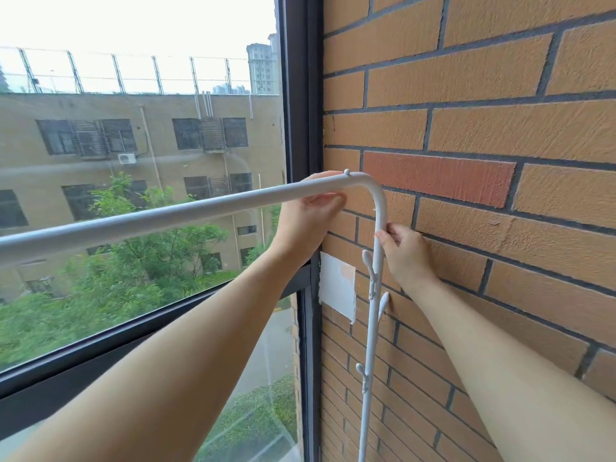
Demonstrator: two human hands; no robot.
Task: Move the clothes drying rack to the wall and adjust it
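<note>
The white metal clothes drying rack [173,213] has a top bar running from the left edge to a rounded corner, then an upright post going down with small side hooks. The post stands close against the orange brick wall [483,128]. My left hand [308,218] grips the top bar from below, just left of the corner. My right hand [405,253] holds the upright post below the bend, between post and wall. The rack's lower part is out of view.
A dark-framed window [300,111] fills the left side and meets the wall in the corner. A white patch [336,286] is stuck on the bricks beside the frame. Outside are a tan building and trees.
</note>
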